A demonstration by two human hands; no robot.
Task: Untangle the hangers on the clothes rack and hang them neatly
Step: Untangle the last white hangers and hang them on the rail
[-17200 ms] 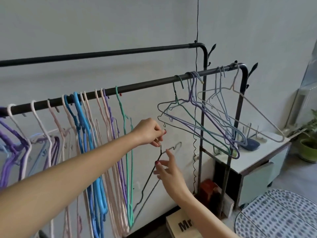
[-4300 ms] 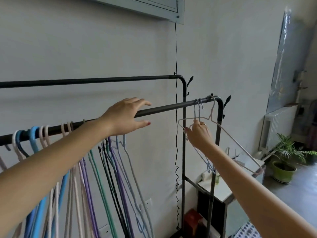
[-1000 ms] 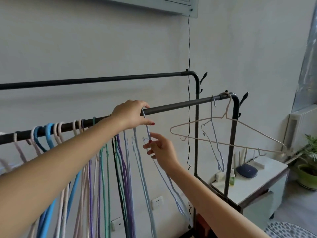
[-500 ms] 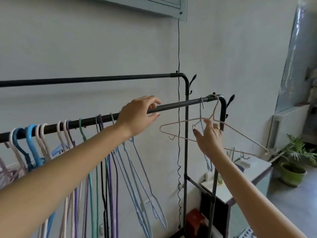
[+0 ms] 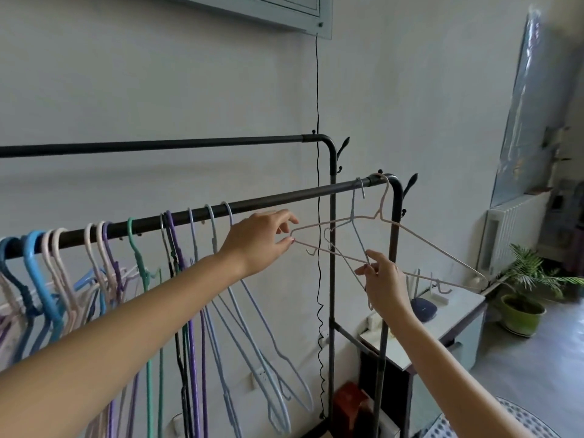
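Note:
A black clothes rack has a front rail point(image 5: 284, 197) and a higher back rail point(image 5: 158, 147). Several coloured hangers point(image 5: 136, 248) hang in a row on the left half of the front rail. At the rail's right end hang a pale pink wire hanger point(image 5: 420, 237) and a pale blue wire hanger point(image 5: 354, 222), crossing each other. My left hand point(image 5: 259, 241) pinches the left tip of the pink hanger. My right hand point(image 5: 380, 279) grips the lower wire of the blue hanger where the two cross.
A black cable point(image 5: 317, 216) runs down the wall behind the rack. A white cabinet point(image 5: 442, 324) with a dark blue object on it stands at the right, next to a potted plant point(image 5: 524, 298). A red box point(image 5: 350, 406) sits at the rack's foot.
My left hand left the rail and took the pink hanger's left tip. My right hand dropped lower and closed on the blue hanger's wire. The view shifted slightly.

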